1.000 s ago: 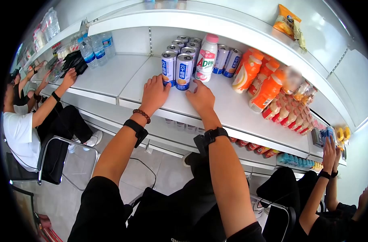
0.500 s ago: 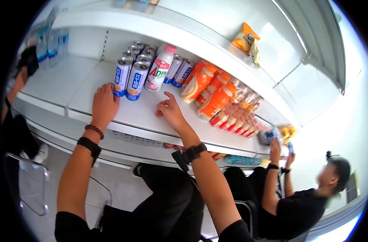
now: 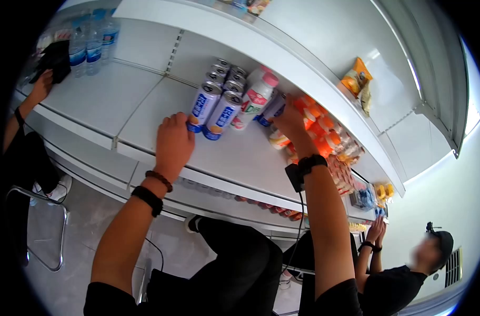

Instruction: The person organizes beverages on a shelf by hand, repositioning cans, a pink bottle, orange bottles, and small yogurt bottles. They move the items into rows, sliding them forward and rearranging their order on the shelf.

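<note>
We keep our left hand (image 3: 174,143) low over the shelf (image 3: 237,160), its fingers close together at the left side of the near left can (image 3: 203,108), though we cannot tell whether they grip it. Our right hand (image 3: 292,121) is farther right, by a far can (image 3: 275,109) and the orange bottles (image 3: 324,126), its fingertips too hidden for us to tell their spread or hold. Between our hands, a pink-capped bottle (image 3: 255,99) stands right of the grouped cans.

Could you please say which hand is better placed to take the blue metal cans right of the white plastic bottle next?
Likely the right hand, beside those cans; the left hand is farther away.
</note>
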The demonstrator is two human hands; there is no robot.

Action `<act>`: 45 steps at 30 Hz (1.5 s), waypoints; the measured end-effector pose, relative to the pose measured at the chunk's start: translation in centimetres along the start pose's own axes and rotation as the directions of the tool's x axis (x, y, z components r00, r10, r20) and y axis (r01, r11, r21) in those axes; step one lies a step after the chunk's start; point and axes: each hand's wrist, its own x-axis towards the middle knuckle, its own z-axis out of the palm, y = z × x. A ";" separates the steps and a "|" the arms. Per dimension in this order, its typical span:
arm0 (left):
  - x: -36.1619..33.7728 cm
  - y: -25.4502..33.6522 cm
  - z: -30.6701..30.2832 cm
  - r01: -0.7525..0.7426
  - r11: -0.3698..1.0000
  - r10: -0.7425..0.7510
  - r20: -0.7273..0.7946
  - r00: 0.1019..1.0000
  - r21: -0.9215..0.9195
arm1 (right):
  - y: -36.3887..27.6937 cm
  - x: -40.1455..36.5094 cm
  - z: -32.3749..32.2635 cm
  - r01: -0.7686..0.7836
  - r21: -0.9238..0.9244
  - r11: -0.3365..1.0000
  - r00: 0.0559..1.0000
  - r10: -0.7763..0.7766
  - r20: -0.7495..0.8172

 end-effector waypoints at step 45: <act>-0.4 0.4 0.2 0.035 0.999 -0.034 -0.025 0.999 0.011 | -11.9 -13.2 4.0 0.434 0.662 0.611 0.879 -0.129 -0.458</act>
